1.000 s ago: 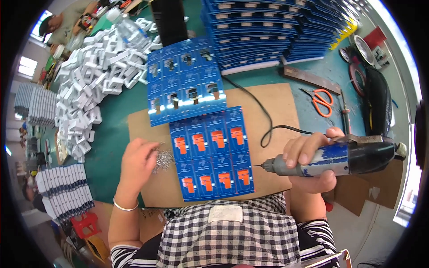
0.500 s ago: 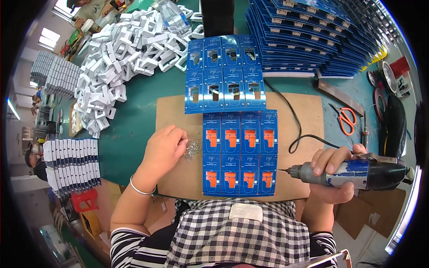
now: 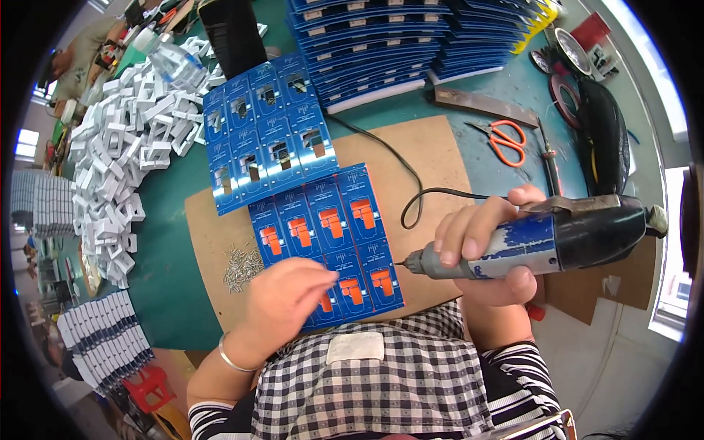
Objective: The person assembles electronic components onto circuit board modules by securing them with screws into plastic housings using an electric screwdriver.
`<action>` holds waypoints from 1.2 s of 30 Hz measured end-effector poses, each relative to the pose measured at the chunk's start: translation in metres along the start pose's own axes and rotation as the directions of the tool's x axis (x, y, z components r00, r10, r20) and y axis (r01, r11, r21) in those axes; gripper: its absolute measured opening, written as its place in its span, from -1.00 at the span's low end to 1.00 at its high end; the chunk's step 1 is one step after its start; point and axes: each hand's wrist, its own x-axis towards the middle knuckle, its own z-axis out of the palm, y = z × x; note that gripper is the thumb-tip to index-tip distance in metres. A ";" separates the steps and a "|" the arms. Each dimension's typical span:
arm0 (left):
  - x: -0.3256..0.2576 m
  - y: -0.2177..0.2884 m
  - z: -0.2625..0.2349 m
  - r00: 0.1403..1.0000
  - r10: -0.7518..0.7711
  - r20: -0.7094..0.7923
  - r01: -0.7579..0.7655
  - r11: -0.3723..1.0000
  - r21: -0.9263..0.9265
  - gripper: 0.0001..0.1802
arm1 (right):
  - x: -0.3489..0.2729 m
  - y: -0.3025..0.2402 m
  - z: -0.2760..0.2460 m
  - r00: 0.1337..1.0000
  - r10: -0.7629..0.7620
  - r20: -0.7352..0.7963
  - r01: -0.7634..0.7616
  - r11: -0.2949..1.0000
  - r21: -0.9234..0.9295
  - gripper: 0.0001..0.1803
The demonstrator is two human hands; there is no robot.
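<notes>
By the mat [image 3: 440,158], our right hand [image 3: 480,249] is grasping a likely heavy driver [image 3: 539,242] midbody; leftward, our left hand [image 3: 282,297]: hold unclear.

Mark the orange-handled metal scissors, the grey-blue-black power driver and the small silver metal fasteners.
Scissors [image 3: 506,142]: head view, on the orange handles.
Power driver [image 3: 526,240]: head view, on the blue-painted barrel.
Fasteners [image 3: 243,270]: head view, on the heap's middle.
</notes>
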 end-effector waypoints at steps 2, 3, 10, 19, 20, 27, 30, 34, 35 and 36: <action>0.008 0.002 0.016 0.999 0.052 0.016 -0.052 0.999 0.013 -0.81 | -0.002 -0.005 0.002 1.000 -0.007 -0.013 0.007 1.000 0.006 -0.26; 0.012 0.002 0.023 0.994 0.102 0.029 -0.102 0.995 0.016 -0.80 | -0.003 -0.009 0.002 1.000 0.004 -0.021 -0.004 1.000 -0.006 -0.27; 0.019 0.005 0.039 0.979 0.199 0.033 -0.202 0.965 0.167 -0.74 | -0.009 -0.019 0.002 0.989 0.076 -0.127 -0.074 0.997 0.019 -0.25; 0.018 0.005 0.043 0.977 0.207 0.052 -0.213 0.927 0.310 -0.75 | -0.010 -0.016 -0.005 0.994 0.096 -0.054 -0.088 0.987 0.131 -0.21; 0.018 0.006 0.041 0.976 0.208 0.060 -0.216 0.919 0.331 -0.75 | -0.010 -0.016 -0.005 0.994 0.096 -0.054 -0.088 0.987 0.131 -0.21; 0.019 0.008 0.041 0.974 0.214 0.077 -0.227 0.896 0.382 -0.76 | -0.009 -0.015 -0.002 0.991 0.118 -0.061 -0.110 0.987 0.121 -0.21; 0.022 0.009 0.041 0.968 0.236 0.083 -0.249 0.879 0.407 -0.76 | -0.009 -0.014 -0.001 0.992 0.113 -0.049 -0.106 0.986 0.126 -0.21; 0.023 0.007 0.041 0.967 0.234 0.100 -0.255 0.882 0.397 -0.76 | -0.006 -0.007 -0.006 0.996 0.022 0.088 -0.027 0.998 0.059 -0.21; 0.023 0.005 0.041 0.970 0.226 0.090 -0.243 0.894 0.376 -0.75 | -0.006 -0.005 -0.004 0.996 0.024 0.091 -0.029 0.998 0.056 -0.21; 0.022 0.004 0.041 0.973 0.218 0.079 -0.232 0.906 0.355 -0.75 | -0.005 -0.001 0.000 0.991 -0.007 0.135 -0.003 0.997 0.075 -0.18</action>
